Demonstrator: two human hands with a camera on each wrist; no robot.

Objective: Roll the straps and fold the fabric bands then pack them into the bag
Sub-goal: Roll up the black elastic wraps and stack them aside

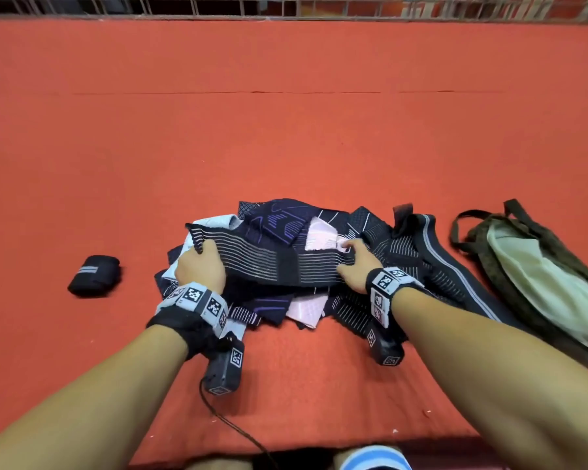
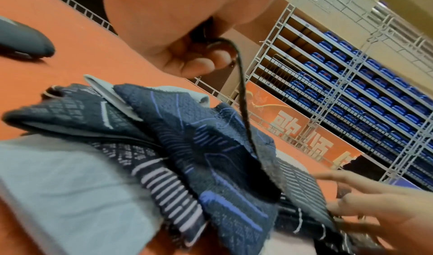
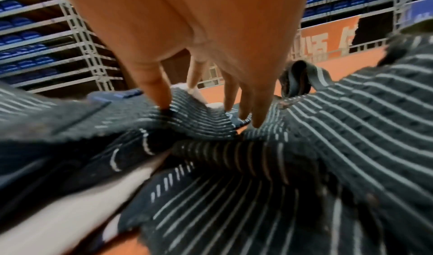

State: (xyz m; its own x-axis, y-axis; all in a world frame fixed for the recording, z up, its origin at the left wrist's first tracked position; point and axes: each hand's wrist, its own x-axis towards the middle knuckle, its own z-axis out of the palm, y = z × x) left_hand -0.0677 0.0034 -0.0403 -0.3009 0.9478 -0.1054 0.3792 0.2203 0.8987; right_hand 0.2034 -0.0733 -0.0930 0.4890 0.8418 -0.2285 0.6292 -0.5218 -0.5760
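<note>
On the orange surface [image 1: 286, 130] a heap of dark fabric bands [image 1: 272, 228] lies in front of the person, and across its top stretches one striped band [image 1: 269, 262]. The left hand [image 1: 201, 269] grips the band's left end, fingers curled around the edge. The right hand [image 1: 353, 266] is at the band's right end with its fingers [image 3: 262, 111] mostly straight, tips pressing down into the cloth; the thumb dents the stripes.

A rolled black strap [image 1: 94, 275] sits well apart to the left. The olive bag [image 1: 537, 269] lies to the right, just beyond a long grey-edged strap [image 1: 438, 252].

The head view shows bag and roll together. The left wrist view shows the pinch at the band's edge from below, with the right hand blurred at the lower corner. The right wrist view shows the spread fingertips on the stripes and metal shelving [image 3: 35, 37] stacked with blue items behind.
</note>
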